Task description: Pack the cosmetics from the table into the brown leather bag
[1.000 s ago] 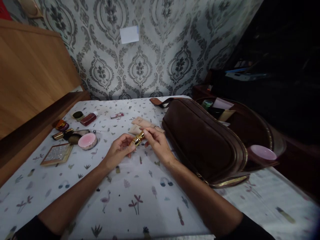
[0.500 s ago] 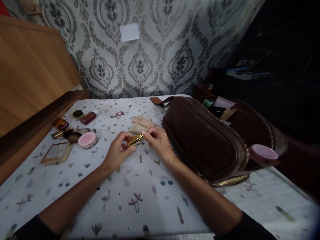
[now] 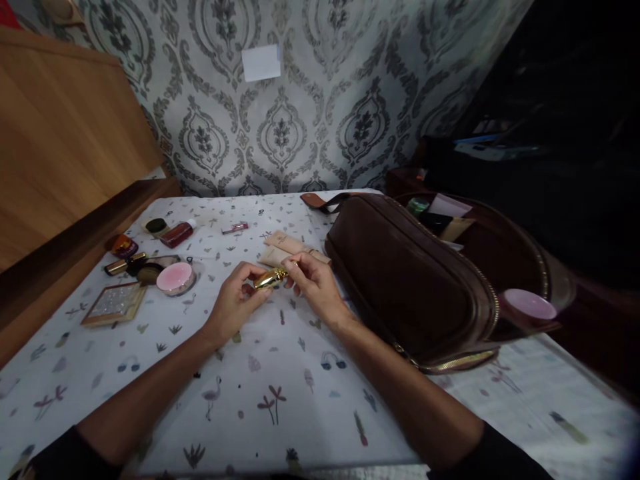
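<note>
Gold tube (image 3: 269, 279) in both hands, over the middle of the counter (image 3: 327, 417), near side of two beige tubes (image 3: 281, 252). My left hand (image 3: 236, 297) grips its wide body, thumb along the near side, fingers curled round the far side. My right hand (image 3: 317, 287) pinches at the narrow end, thumb against forefinger.

Change noted: a second ago the tube slanted up toward my right fingers; now it lies flatter, wide end low in the left. Against half a second ago, almost no shift. I read this as fine work at the narrow end, left steadying, right doing the fiddling. Whether any part has come loose under the right fingertips — cannot tell.

Edges: the brown bag (image 3: 405, 280) stands close along my right, its side near my wrist and forearm, so a swing that way looks tight. The beige tubes sit just beyond my right knuckles; contact not clear. To the left, a pink-lidded jar (image 3: 176, 279) and a glittery palette (image 3: 113, 302) sit well apart from my left hand, nearer the wooden border (image 3: 85, 230). Best room — the printed cloth between my forearms, running back to the near edge.
</note>
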Action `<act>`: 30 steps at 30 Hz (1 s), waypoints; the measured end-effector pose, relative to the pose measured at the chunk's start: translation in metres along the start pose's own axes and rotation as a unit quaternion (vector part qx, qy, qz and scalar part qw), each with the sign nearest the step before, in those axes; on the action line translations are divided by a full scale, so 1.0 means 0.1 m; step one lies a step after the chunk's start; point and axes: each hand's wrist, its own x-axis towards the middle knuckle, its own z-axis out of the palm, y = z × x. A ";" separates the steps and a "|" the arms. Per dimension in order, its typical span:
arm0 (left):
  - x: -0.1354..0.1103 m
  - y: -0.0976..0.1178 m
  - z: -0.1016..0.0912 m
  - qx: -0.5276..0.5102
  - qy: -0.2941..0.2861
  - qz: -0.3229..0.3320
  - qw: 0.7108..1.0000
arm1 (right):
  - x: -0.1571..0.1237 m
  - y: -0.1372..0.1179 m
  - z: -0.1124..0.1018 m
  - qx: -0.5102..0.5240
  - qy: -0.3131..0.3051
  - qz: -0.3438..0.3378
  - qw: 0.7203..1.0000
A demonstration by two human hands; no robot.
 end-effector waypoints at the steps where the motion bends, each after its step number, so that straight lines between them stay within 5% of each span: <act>1: 0.00 0.00 0.00 0.016 0.004 0.009 1.000 | 0.01 0.01 0.00 -0.006 0.000 -0.005 1.000; 12: -0.03 0.02 -0.01 0.110 0.004 0.051 0.993 | -0.03 0.02 0.04 0.029 -0.009 0.033 0.999; 19: -0.06 0.07 0.00 0.175 -0.059 0.018 0.983 | -0.09 0.00 0.11 0.018 0.017 0.040 0.999; 23: -0.05 0.09 0.04 0.192 -0.049 0.064 0.978 | -0.16 -0.06 0.14 -0.018 0.025 0.046 0.998; 26: -0.04 0.03 0.03 0.194 -0.032 0.091 0.976 | -0.21 -0.11 0.15 -0.026 0.009 0.046 0.999; 30: -0.02 -0.15 -0.03 0.209 -0.015 0.040 0.977 | -0.23 -0.16 0.14 -0.019 0.011 0.056 0.998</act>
